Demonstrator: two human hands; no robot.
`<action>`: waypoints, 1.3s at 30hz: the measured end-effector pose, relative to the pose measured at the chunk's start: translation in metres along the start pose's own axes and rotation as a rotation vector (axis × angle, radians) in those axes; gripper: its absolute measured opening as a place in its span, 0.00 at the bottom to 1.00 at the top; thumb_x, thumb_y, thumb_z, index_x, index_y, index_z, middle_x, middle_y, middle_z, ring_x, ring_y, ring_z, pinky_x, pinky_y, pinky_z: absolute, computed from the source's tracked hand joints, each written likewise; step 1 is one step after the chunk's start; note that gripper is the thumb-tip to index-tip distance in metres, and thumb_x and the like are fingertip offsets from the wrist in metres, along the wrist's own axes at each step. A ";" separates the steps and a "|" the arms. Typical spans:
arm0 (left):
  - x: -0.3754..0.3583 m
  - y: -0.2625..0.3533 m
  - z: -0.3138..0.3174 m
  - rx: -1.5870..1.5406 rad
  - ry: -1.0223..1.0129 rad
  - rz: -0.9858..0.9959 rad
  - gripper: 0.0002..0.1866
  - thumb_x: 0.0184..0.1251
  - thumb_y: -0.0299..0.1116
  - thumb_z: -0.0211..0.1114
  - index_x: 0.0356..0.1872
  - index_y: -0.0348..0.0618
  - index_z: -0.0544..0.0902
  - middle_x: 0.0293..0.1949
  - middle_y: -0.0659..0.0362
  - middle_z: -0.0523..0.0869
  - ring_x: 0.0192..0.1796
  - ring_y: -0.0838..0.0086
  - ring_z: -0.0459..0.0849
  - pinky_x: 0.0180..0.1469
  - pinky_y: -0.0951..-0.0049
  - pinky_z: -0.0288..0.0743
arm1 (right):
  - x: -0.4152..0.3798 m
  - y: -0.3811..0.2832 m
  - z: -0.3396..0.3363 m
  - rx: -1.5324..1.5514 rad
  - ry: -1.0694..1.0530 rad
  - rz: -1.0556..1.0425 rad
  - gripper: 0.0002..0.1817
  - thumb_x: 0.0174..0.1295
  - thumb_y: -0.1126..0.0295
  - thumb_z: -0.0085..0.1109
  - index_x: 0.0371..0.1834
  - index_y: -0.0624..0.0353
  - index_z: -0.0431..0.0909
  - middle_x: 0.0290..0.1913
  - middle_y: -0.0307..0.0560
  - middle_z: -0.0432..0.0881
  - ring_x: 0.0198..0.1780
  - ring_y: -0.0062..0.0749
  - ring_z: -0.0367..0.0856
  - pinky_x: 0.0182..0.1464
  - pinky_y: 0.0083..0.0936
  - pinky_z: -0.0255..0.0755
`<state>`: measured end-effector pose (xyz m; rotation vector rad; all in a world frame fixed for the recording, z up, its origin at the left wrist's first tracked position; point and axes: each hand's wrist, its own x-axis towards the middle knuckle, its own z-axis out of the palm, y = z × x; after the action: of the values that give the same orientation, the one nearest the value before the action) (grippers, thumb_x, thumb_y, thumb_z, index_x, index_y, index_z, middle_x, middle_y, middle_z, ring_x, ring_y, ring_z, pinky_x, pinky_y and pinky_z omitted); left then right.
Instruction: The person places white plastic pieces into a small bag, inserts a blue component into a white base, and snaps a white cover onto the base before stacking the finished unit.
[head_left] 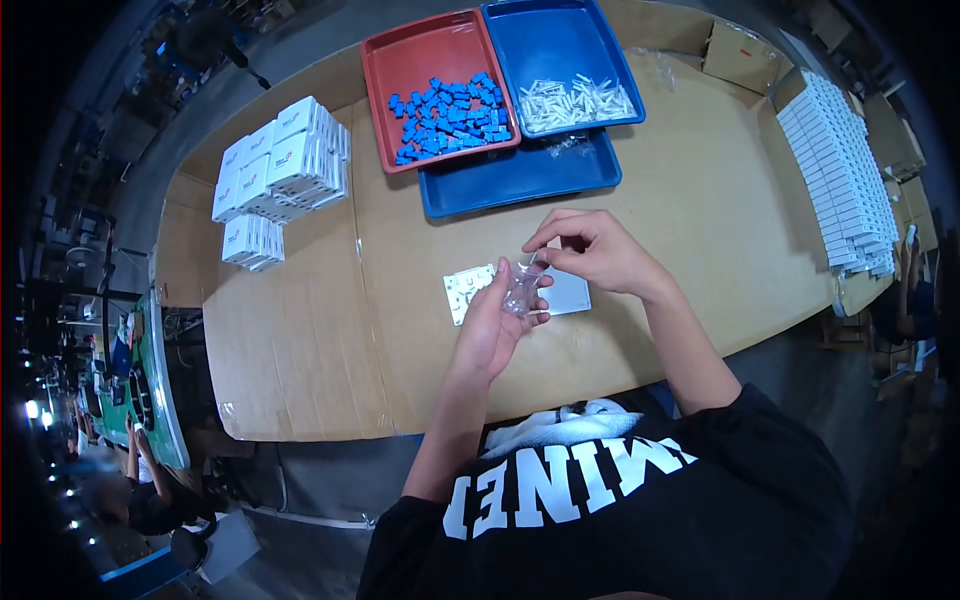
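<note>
Head view. The left hand (492,325) is raised above the desk (690,230), palm turned toward the camera. Its fingers (503,283) are partly curled and cradle a small clear plastic bag (520,293), with the thumb pressed against the bag's lower edge. The right hand (595,250) meets it from the other side. Its thumb and forefinger are pinched nearly closed on the top of the same bag; the remaining fingers are loosely bent above.

The bag is transparent, crumpled and glossy. What it contains cannot be made out. It is held between both hands, just above a white plate (470,290) that lies flat on the desk, directly in front of the person.

Farther back on the desk stands a red tray (395,75) holding small blue parts (447,115). Beside it, a blue tray (555,40) holds pale white parts (575,102). Both rest partly on a second blue tray (520,175). Stacked white boxes (285,165) stand on one side of the desk. A long row of white boxes (840,170) lines the opposite edge.
</note>
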<state>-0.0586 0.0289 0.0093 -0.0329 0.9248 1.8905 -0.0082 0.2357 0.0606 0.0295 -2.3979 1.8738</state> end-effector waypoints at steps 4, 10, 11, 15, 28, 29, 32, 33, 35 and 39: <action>-0.007 0.002 0.002 0.035 0.012 0.001 0.28 0.86 0.55 0.50 0.62 0.38 0.80 0.51 0.54 0.88 0.42 0.72 0.84 0.49 0.66 0.82 | 0.006 -0.012 -0.001 -0.068 -0.080 0.107 0.10 0.65 0.74 0.68 0.49 0.58 0.88 0.31 0.31 0.79 0.28 0.11 0.64 0.30 0.18 0.60; -0.006 0.001 0.002 0.017 0.007 0.012 0.28 0.85 0.56 0.52 0.60 0.40 0.81 0.50 0.54 0.88 0.40 0.74 0.84 0.48 0.66 0.82 | 0.011 -0.023 -0.004 -0.131 -0.177 0.155 0.06 0.63 0.73 0.70 0.42 0.58 0.87 0.28 0.28 0.78 0.29 0.11 0.65 0.32 0.17 0.61; -0.005 0.003 0.002 0.014 0.005 0.017 0.28 0.85 0.56 0.52 0.60 0.40 0.81 0.50 0.54 0.88 0.40 0.74 0.84 0.48 0.66 0.82 | 0.014 -0.023 -0.005 -0.136 -0.180 0.154 0.06 0.63 0.73 0.70 0.42 0.58 0.87 0.28 0.28 0.78 0.29 0.11 0.65 0.32 0.17 0.61; -0.007 -0.001 0.000 0.008 -0.027 -0.005 0.26 0.85 0.56 0.51 0.60 0.42 0.80 0.50 0.55 0.88 0.40 0.73 0.84 0.49 0.65 0.82 | 0.020 -0.009 -0.005 -0.152 -0.285 0.032 0.06 0.63 0.73 0.69 0.42 0.58 0.88 0.42 0.32 0.86 0.35 0.16 0.72 0.37 0.19 0.65; -0.009 -0.007 -0.015 -0.003 -0.103 0.034 0.23 0.86 0.51 0.51 0.61 0.41 0.78 0.48 0.56 0.86 0.41 0.72 0.84 0.49 0.64 0.80 | 0.020 -0.005 0.011 -0.051 -0.459 0.108 0.22 0.83 0.60 0.51 0.55 0.70 0.85 0.58 0.49 0.87 0.51 0.32 0.84 0.57 0.33 0.78; -0.007 -0.012 -0.018 0.029 -0.110 0.050 0.22 0.86 0.49 0.52 0.61 0.41 0.78 0.47 0.56 0.86 0.42 0.71 0.84 0.50 0.63 0.81 | 0.018 -0.008 0.018 -0.040 -0.545 0.182 0.23 0.83 0.58 0.49 0.57 0.70 0.84 0.58 0.50 0.88 0.51 0.32 0.84 0.57 0.32 0.78; -0.012 -0.013 -0.016 0.020 -0.141 0.054 0.20 0.87 0.45 0.52 0.60 0.39 0.78 0.46 0.57 0.85 0.43 0.70 0.85 0.51 0.62 0.82 | 0.014 -0.001 0.024 -0.034 -0.639 0.266 0.26 0.84 0.54 0.47 0.58 0.70 0.83 0.57 0.50 0.88 0.50 0.31 0.84 0.55 0.31 0.79; -0.011 -0.015 -0.018 0.020 -0.157 0.049 0.20 0.87 0.46 0.52 0.61 0.39 0.78 0.46 0.56 0.85 0.43 0.70 0.85 0.52 0.62 0.82 | 0.013 0.000 0.022 -0.033 -0.676 0.268 0.27 0.84 0.53 0.46 0.58 0.70 0.83 0.56 0.50 0.87 0.48 0.30 0.83 0.54 0.31 0.79; -0.011 -0.018 -0.021 0.023 -0.163 0.035 0.21 0.87 0.46 0.52 0.61 0.38 0.78 0.46 0.55 0.86 0.43 0.70 0.85 0.52 0.62 0.82 | 0.009 -0.003 0.019 -0.013 -0.622 0.276 0.28 0.84 0.52 0.46 0.58 0.70 0.83 0.56 0.50 0.88 0.47 0.30 0.83 0.54 0.31 0.78; -0.007 -0.025 -0.028 0.087 -0.176 0.040 0.23 0.86 0.49 0.52 0.61 0.38 0.78 0.47 0.54 0.87 0.43 0.71 0.86 0.52 0.64 0.82 | 0.012 -0.013 0.019 -0.185 -0.788 0.325 0.28 0.83 0.51 0.47 0.55 0.70 0.85 0.56 0.50 0.88 0.47 0.28 0.82 0.53 0.32 0.78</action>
<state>-0.0458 0.0120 -0.0226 0.2021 0.8912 1.8543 -0.0202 0.2145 0.0694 0.4754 -3.2529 2.0244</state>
